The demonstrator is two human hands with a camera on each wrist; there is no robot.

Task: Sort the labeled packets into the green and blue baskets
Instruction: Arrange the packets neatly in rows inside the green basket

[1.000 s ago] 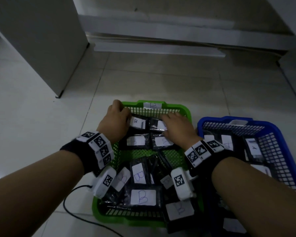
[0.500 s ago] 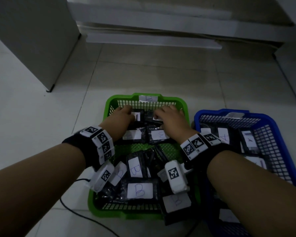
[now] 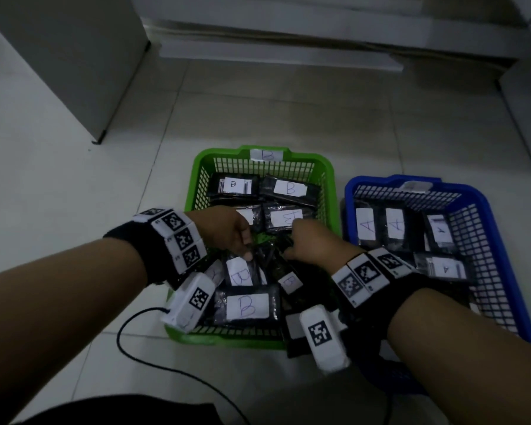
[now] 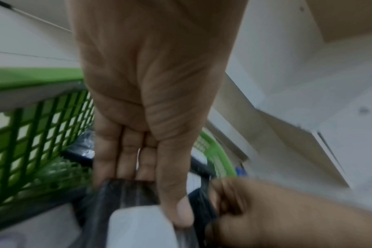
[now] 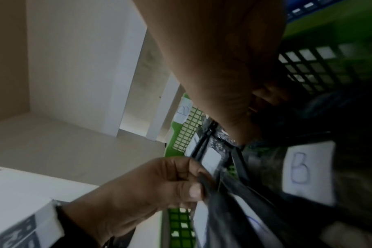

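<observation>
Left hand [image 3: 227, 231] over middle of green plastic mesh basket [image 3: 198, 185] on tiled floor [image 3: 74, 194]; fingers [image 4: 125, 161] and thumb pinch black plastic packet with white B label [image 3: 238, 273]. Right hand [image 3: 314, 245] just beside, fingers curled on dark packet edge, grip unclear. Blue plastic mesh basket [image 3: 500, 240] at right holds A-labelled packets [image 3: 396, 228].

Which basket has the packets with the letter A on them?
The blue basket, the one to the right of the green basket. Its packets show A labels, while every label readable in the green one says B.
</observation>
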